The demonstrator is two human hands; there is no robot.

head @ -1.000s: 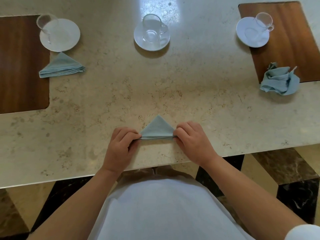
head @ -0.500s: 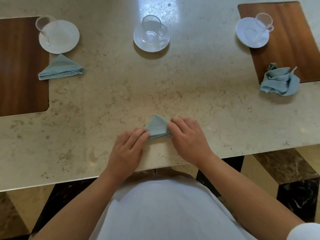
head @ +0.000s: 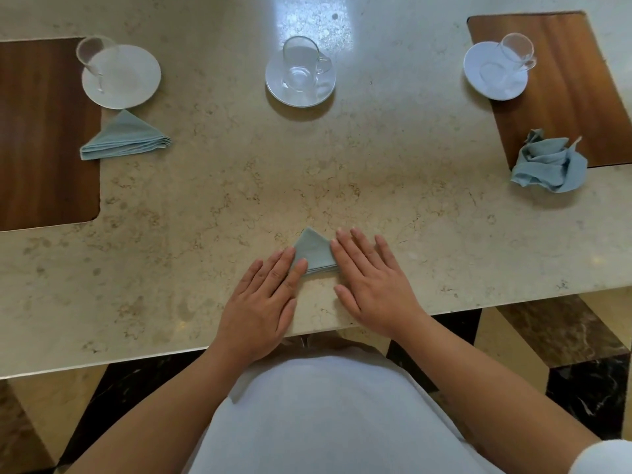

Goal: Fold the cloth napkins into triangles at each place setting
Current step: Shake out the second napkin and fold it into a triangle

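on the beige stone table (head: 205,206) i see the small folded napkin (head: 313,251) low in the centre of the frame, lying between my hands. my left hand (head: 263,302) lies flat, fingers straight, fingertips on its left edge. my right hand (head: 372,285) lies flat too, its index finger along the right edge.

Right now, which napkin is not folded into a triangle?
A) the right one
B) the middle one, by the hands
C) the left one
A: the right napkin lies crumpled at the edge of the mat, while the left napkin and the middle napkin are flat triangles.
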